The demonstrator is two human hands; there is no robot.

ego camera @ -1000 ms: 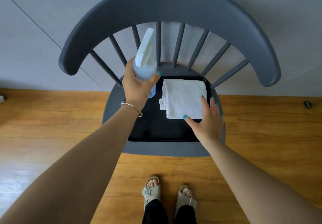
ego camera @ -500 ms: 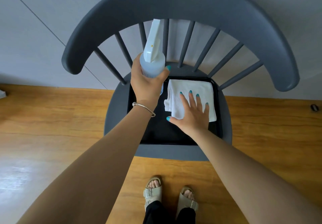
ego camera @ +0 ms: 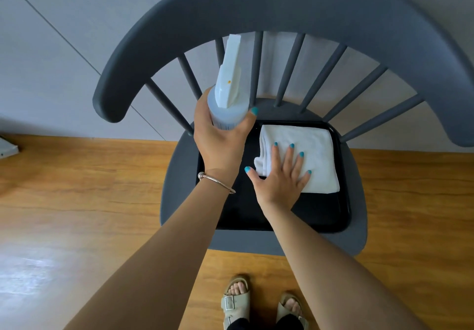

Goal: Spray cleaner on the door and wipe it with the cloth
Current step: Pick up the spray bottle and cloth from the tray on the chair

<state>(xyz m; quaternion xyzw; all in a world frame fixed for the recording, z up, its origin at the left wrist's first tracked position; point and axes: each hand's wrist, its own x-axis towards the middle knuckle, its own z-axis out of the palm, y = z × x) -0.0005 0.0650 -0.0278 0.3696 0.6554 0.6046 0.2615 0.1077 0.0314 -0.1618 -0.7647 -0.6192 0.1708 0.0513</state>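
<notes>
two hands: left [ego camera: 220, 140] grips spray bottle [ego camera: 229, 93], right [ego camera: 280, 175] rests flat on cloth [ego camera: 314, 155].

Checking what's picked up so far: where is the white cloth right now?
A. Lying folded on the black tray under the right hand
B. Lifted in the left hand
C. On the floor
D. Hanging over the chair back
A: the folded white cloth lies on the black tray with the right hand flat on it.

support: grey chair [ego camera: 269, 242] seat | on it: black tray [ego camera: 331, 217] | on tray: folded white cloth [ego camera: 318, 155]
</notes>
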